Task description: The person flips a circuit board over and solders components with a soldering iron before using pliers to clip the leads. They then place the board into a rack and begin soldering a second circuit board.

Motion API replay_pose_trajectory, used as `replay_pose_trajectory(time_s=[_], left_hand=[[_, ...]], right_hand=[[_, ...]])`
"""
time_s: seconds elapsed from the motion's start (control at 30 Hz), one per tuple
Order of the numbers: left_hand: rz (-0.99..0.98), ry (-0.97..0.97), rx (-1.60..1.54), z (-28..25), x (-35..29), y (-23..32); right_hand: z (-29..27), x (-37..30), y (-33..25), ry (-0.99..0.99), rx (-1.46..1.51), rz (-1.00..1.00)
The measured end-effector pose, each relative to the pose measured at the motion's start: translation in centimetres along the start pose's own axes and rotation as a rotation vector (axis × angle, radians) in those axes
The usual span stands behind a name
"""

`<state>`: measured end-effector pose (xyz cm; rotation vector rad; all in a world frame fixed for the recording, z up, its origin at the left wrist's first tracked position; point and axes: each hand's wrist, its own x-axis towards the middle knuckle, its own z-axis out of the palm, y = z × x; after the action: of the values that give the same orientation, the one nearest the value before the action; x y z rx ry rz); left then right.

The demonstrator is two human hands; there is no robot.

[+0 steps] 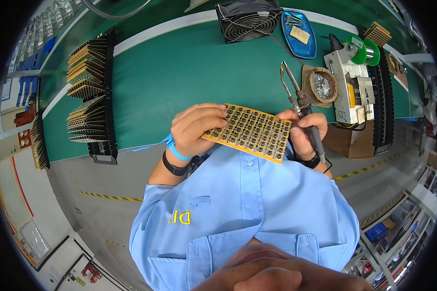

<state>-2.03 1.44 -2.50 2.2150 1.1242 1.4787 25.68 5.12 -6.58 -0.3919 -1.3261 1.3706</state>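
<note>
A panel of small circuit boards [251, 132], yellow-edged and dotted with rows of round dark parts, is tilted in front of my chest. My left hand [197, 127] is closed on its left end, fingers over the upper face. At the panel's right corner, my right hand [308, 136] is closed round a soldering iron [304, 104] with a thin second tube beside its tip. The iron points up and away from the panel. The thumb side of that hand is against the panel's corner or very near it; I cannot tell which.
On the green bench [160, 82] stand a black fan [250, 26], a blue tray [306, 46], a round dish of solder scraps [322, 86] and a metal unit [347, 82] with a green solder spool [359, 50]. A black rack [109, 97] of boards stands left, another black rack [381, 106] right.
</note>
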Motion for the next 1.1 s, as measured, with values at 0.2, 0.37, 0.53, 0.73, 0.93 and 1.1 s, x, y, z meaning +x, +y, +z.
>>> replay_pose_trajectory(time_s=[0.2, 0.37, 0.53, 0.73, 0.93, 1.1], left_hand=[[0.023, 0.061, 0.025, -0.4, -0.1, 0.4], [-0.041, 0.071, -0.023, 0.2, -0.5, 0.8], [-0.113, 0.108, -0.093, 0.8, -1.1, 1.0], [-0.157, 0.212, -0.123, 1.3, -2.1, 0.5], [-0.208, 0.26, -0.184, 1.8, -2.5, 0.3], [-0.237, 0.281, -0.271, 2.0, -2.6, 0.3]], right_hand=[[-0.3, 1.6, -1.5, -0.234, -0.269, -0.143], [0.3, 1.8, -2.3, -0.255, -0.448, -0.238], [1.2, 2.4, -3.2, -0.27, -0.525, -0.345], [2.6, 2.8, -3.9, -0.271, -0.562, -0.396], [2.8, 2.7, -3.6, -0.272, -0.565, -0.431], [3.2, 2.6, -3.7, -0.263, -0.57, -0.448]])
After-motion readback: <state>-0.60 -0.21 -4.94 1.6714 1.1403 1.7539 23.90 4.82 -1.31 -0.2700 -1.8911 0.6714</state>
